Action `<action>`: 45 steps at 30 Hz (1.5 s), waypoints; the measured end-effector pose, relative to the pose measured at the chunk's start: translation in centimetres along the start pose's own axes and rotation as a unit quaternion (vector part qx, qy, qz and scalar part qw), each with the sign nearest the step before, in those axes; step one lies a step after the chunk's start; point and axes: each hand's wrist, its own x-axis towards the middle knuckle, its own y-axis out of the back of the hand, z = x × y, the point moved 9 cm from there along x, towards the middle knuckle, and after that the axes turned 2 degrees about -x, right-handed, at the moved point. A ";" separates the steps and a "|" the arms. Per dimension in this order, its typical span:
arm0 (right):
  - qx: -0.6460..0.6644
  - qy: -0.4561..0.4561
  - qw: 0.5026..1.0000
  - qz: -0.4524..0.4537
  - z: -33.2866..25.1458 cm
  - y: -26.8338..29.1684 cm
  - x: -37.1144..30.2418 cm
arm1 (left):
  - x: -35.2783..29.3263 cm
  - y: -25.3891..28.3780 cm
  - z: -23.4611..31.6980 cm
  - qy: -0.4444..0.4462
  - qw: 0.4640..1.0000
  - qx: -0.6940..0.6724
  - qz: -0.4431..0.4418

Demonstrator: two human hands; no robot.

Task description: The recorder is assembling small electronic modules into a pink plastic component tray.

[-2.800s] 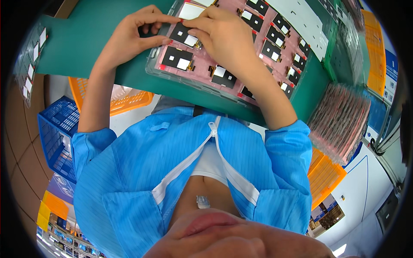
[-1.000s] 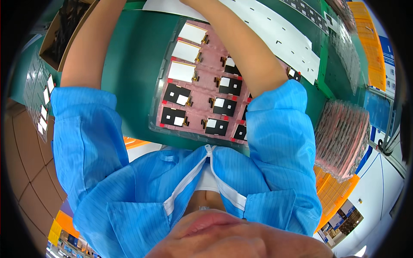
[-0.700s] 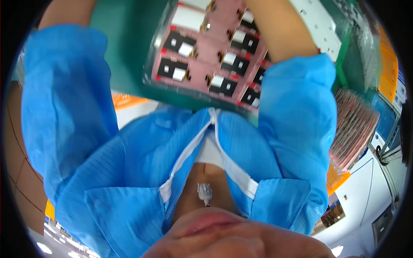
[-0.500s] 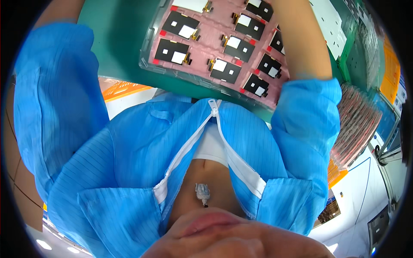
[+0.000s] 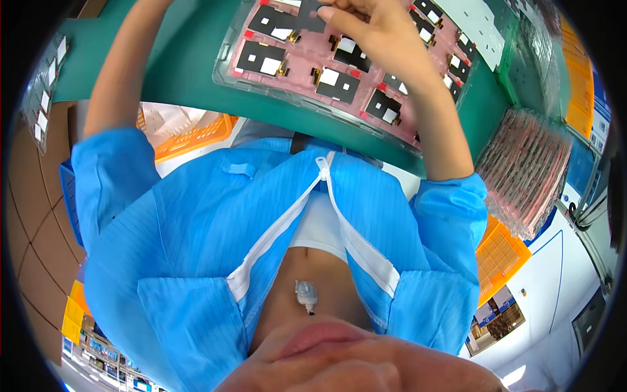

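My right hand (image 5: pixel 375 29) is over the upper part of a clear-rimmed pink tray (image 5: pixel 225 75), its thumb and fingers closed on a thin dark grey sheet (image 5: pixel 308 18). In the tray lie rows of flat black parts (image 5: pixel 261 59) with white patches, small gold-and-black connector tails and red tabs. Part of the tray and several of its parts are hidden under my right hand and forearm. My left forearm (image 5: pixel 124 72) runs up to the top edge, left of the tray; the left hand itself is cut off there.
The tray lies on a green work surface (image 5: pixel 186 78). To the right stand a stack of clear and pink trays (image 5: pixel 526 173) and an orange basket (image 5: pixel 499 258). Another orange basket (image 5: pixel 202 140) with white material sits below the table's near edge. A perforated white sheet (image 5: pixel 477 26) lies upper right.
My right hand has come down and left into view, with the dark grey sheet in its fingers. Both forearms have shifted, the left one now showing more bare length.
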 end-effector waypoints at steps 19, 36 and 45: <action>-0.084 0.117 0.987 0.076 -3.4 2.7 -0.5 | -2.9 2.3 1.2 0.048 0.995 0.010 0.086; -0.236 0.178 0.949 0.113 -5.6 3.2 1.8 | -5.4 -3.1 1.7 0.155 0.948 -0.179 -0.211; -0.222 0.126 0.966 0.045 -5.5 1.7 3.7 | -5.7 -3.6 1.7 0.143 0.941 -0.212 -0.224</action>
